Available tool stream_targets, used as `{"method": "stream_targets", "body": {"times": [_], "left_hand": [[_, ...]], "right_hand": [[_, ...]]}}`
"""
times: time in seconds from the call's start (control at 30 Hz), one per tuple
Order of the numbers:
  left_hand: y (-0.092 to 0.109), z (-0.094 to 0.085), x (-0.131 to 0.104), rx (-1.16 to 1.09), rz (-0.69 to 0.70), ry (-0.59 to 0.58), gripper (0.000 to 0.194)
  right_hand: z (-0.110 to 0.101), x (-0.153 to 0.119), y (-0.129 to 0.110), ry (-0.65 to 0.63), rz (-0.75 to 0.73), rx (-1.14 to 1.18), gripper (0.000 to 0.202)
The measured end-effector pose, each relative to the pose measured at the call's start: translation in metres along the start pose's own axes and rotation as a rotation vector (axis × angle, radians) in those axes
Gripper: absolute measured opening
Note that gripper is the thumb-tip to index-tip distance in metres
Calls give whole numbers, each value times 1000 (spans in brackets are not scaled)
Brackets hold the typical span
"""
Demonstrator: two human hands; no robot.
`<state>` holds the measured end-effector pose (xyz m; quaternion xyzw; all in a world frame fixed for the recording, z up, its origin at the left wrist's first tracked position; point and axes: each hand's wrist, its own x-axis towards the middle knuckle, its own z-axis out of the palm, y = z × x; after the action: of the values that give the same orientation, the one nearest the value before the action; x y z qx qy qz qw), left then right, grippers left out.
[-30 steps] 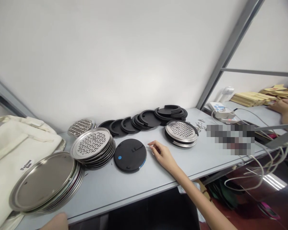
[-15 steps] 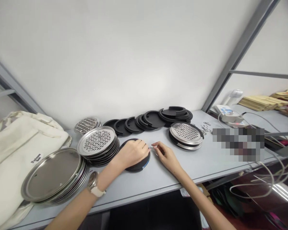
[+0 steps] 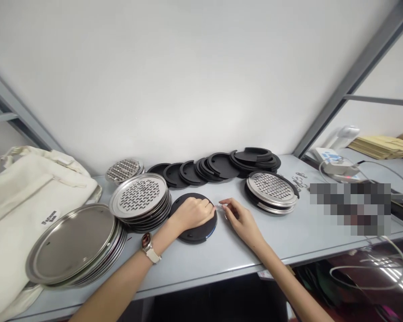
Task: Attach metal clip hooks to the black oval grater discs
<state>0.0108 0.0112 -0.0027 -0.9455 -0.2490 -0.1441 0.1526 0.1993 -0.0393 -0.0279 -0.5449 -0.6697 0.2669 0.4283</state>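
My left hand (image 3: 195,212) is closed in a fist over a round black disc (image 3: 196,235) with a raised rim. Whatever lies inside its fingers is hidden. Just to the right, my right hand (image 3: 240,219) holds its thumb and fingers in a pinch close to the left fingertips. Something tiny and shiny shows at its fingertips, too small to name. Left of the disc stands a stack of round metal grater plates (image 3: 139,194). On the right, more perforated metal plates in black holders (image 3: 272,188) are piled up.
Black round holders (image 3: 221,165) line the wall. Smooth metal lids or trays (image 3: 75,241) are stacked front left beside a cream canvas bag (image 3: 16,210). Small metal rings (image 3: 298,180) lie right of the plates. A white boxy device (image 3: 336,163) with cables sits farther right.
The view has shifted slightly, so the right-hand plates and device appear farther right. Both hands keep nearly the same pose; the left forearm has moved a little right, showing more of the black disc.
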Motion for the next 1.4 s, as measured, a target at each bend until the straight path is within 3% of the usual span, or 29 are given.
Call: {"method": "stream_targets", "body": {"times": [0.33, 0.6, 0.77, 1.03, 1.2, 1.4], "left_hand": [[0, -4, -2, -106, -146, -66, 29], [-3, -11, -5, -201, -338, -145, 23], [-2, -13, -3, -204, -350, -148, 15], [-4, -13, -3, -270, -238, -164, 9], [-1, -12, -3, -295, -220, -153, 4], [2, -12, 0, -331, -305, -160, 6]], "right_hand": [[15, 17, -9, -90, -46, 15, 24], [14, 15, -11, -56, -69, -40, 23], [17, 20, -7, -29, -68, -55, 23], [17, 21, -6, -64, -56, -7, 21], [17, 24, -3, -25, -125, -2, 20], [15, 23, -5, -43, -168, -25, 24]]}}
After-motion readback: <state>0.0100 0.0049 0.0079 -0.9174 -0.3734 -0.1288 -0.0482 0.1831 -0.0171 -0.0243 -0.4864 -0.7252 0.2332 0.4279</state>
